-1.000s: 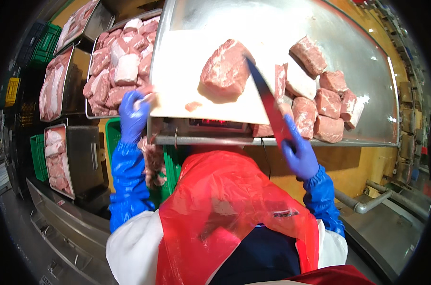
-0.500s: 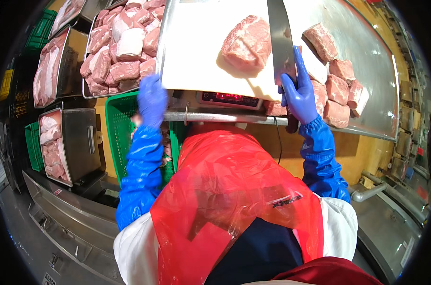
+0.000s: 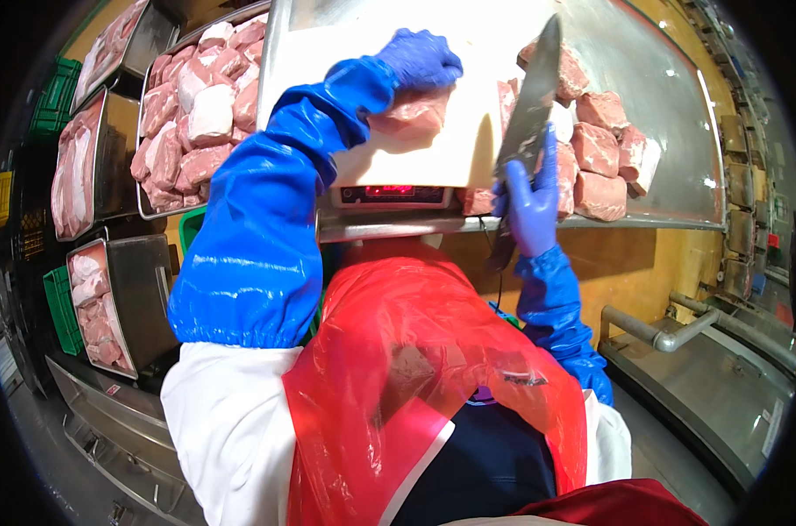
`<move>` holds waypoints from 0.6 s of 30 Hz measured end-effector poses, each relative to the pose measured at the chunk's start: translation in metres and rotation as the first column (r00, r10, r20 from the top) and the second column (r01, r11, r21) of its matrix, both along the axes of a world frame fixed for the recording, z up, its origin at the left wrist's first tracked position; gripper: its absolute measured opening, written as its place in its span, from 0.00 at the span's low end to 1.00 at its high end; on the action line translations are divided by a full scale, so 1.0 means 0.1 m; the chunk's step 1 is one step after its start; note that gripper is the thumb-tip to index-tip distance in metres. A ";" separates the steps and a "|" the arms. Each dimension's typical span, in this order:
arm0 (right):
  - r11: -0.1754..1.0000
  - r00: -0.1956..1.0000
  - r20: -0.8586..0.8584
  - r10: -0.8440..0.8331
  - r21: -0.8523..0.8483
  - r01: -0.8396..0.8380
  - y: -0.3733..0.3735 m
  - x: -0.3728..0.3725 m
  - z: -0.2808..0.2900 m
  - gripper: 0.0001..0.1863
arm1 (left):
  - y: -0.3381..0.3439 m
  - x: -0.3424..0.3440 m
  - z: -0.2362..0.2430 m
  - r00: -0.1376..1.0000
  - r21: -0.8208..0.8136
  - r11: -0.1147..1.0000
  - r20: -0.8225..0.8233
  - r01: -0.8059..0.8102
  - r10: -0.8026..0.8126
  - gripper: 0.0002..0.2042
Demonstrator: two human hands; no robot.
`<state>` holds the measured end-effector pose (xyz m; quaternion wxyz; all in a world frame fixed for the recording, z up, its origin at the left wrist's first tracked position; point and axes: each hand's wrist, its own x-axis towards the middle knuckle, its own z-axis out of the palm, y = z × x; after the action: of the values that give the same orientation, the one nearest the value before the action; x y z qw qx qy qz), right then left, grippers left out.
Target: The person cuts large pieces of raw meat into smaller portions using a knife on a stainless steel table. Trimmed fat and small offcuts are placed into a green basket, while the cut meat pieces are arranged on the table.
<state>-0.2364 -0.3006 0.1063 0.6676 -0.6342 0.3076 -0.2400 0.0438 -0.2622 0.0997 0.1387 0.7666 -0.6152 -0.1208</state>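
Observation:
A large piece of raw pork (image 3: pixel 414 116) lies on the white cutting board (image 3: pixel 376 168). My left hand (image 3: pixel 418 60), in a blue glove, rests over its far part with the fingers curled down onto it, hiding much of the meat. Just right of the board's middle, my gloved right hand (image 3: pixel 532 203) is closed round the handle of a long wide knife (image 3: pixel 536 92). The blade points away from me and tilts a little right, apart from the held piece. Several cut pork blocks (image 3: pixel 595 149) sit close by on the right, partly behind the blade.
A scale (image 3: pixel 393 195) with a red display is at the board's near edge. To the left stand metal trays of pork pieces (image 3: pixel 196 110) and a partly hidden green crate (image 3: pixel 190 230). A steel work surface (image 3: pixel 670 96) extends rightward; pipes (image 3: pixel 670 337) run below.
My left hand has moved from above the green crate, up and right, onto the large pork piece. The knife in my right hand now leans rightward instead of slightly leftward.

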 end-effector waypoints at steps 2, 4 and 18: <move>0.994 0.996 0.015 0.090 0.062 -0.091 0.08 -0.02 -0.05 0.41 | 0.09 0.37 -0.18 0.997 -0.052 0.995 -0.016 -0.081 0.081 0.19; 0.974 0.993 -0.013 0.120 0.194 -0.115 0.15 0.01 -0.11 0.42 | 0.43 0.39 -0.26 0.934 -0.067 0.934 -0.106 -0.350 0.342 0.23; 0.896 0.918 -0.260 0.300 -0.254 -0.365 -0.27 0.75 -0.07 0.38 | 1.84 -0.90 -0.65 0.667 -0.514 0.436 -0.461 -0.738 0.585 0.18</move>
<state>-0.1613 -0.3276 0.0992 0.5587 -0.7927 0.2245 -0.0955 -0.0459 -0.0778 0.0349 0.5033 0.8242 -0.2436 0.0899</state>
